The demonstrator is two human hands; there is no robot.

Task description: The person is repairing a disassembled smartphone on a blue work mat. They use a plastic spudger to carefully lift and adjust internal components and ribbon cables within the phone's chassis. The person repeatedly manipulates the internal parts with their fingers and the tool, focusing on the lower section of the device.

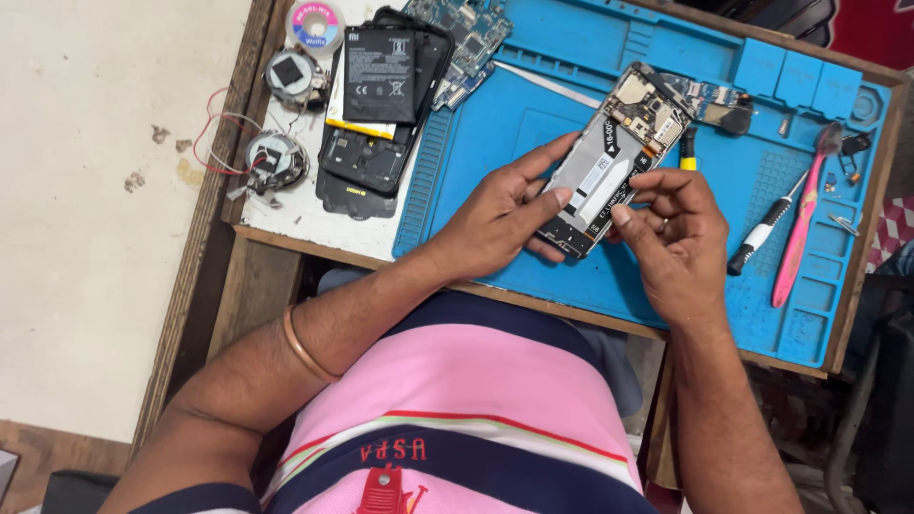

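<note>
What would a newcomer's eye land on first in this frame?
Probably the opened phone, back cover off, held by the left hand and right hand over the bright blue work mat. Next, the pink toothbrush at the mat's right and the loose black battery at upper left.

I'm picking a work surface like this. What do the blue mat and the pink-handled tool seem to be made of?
The blue moulded work mat looks like matte silicone or soft rubber: dull sheen, moulded ridges and trays. The pink-handled tool at the mat's right side looks like glossy hard plastic, probably a brush; its head is too small to tell for sure.
</note>
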